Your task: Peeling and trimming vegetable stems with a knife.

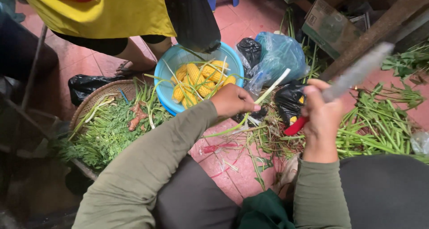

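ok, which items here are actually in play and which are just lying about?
In play:
left hand holding a pale green stalk
right hand holding a red-handled knife

Lying about:
blue basin of corn cobs
woven basket of leafy greens
blue plastic bag
cardboard box

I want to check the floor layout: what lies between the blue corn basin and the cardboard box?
In the head view, a black plastic bag and a blue plastic bag lie between them.

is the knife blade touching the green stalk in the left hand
Apart. The head view shows the knife raised in the right hand, with open space between it and the stalk pinched by the left hand.
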